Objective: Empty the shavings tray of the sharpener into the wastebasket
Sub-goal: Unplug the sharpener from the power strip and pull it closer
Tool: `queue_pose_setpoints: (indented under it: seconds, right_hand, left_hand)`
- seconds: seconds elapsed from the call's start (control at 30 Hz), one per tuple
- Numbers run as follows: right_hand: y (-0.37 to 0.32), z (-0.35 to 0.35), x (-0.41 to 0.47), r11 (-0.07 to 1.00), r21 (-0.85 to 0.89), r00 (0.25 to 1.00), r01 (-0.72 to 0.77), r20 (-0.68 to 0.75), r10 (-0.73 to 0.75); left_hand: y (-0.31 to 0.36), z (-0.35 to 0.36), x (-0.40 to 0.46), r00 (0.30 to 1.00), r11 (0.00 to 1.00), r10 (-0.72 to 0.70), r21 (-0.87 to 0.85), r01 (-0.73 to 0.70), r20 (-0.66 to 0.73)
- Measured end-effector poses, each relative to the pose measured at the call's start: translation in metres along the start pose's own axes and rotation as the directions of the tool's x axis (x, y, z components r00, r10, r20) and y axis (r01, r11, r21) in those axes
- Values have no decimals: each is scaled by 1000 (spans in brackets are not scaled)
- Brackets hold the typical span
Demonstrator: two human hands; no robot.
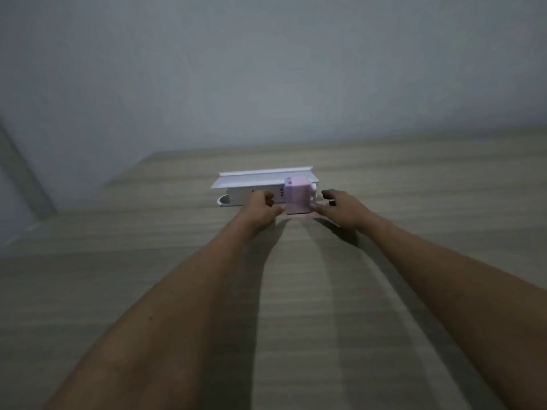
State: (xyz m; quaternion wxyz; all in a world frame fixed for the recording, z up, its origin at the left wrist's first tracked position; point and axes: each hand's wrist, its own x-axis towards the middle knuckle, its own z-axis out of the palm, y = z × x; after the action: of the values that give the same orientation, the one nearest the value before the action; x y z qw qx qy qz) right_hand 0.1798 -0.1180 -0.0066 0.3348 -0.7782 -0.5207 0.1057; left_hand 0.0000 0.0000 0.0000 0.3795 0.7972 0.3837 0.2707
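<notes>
A small pink sharpener [297, 196] stands on the wooden table [296, 291], in front of a white tray-like holder [260, 180]. My left hand [262, 207] is curled against the sharpener's left side, thumb touching its lower corner. My right hand [340, 207] is at its right side, fingers spread, fingertips touching the lower right edge. A pale knob sticks out of the sharpener's right face. The shavings tray cannot be told apart from the body. No wastebasket is in view.
The white holder lies along the back of the sharpener, with a round opening [225, 200] at its left end. A plain grey wall [266, 69] rises behind the table. The table's left edge runs diagonally at the far left.
</notes>
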Motion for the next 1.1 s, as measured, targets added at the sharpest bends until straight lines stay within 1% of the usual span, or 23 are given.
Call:
queue_pose_setpoints:
  seconds: [0.1,0.17,0.23,0.37,0.5,0.6,0.77,0.9,0.97,1.1]
  right_hand:
    - [4,4,14,992,118,999,40,-40,-36]
    - [6,8,22,979,192,997,63,-44,-56]
    - [8,12,29,965,255,997,58,-58,-45]
    - [6,16,34,944,327,998,37,-60,-18]
    - [4,14,31,916,400,1000,14,-30,-2]
    - [-4,3,16,909,416,1000,8,9,-13]
    - [-25,-16,-18,924,380,999,49,-27,-42]
    - [-48,-33,-55,913,401,997,71,-31,-65]
    - [-58,-40,-74,912,403,997,78,-27,-73]
    - [-75,-48,-117,901,423,994,97,-1,-106]
  left_hand:
    - [-4,4,9,998,997,8,-74,-4,59]
    - [-9,9,20,997,993,36,-111,-29,70]
    - [-12,11,25,996,988,54,-146,-43,77]
    - [-11,17,28,993,985,93,-149,-82,68]
    - [-6,16,21,993,986,99,-140,-89,61]
    - [-1,9,9,990,987,110,-128,-98,88]
    - [21,-9,-26,986,982,146,-130,-134,86]
    - [40,-28,-64,985,981,161,-119,-152,65]
    - [47,-36,-84,984,982,171,-93,-166,57]
    - [56,-50,-128,979,977,196,-95,-190,63]
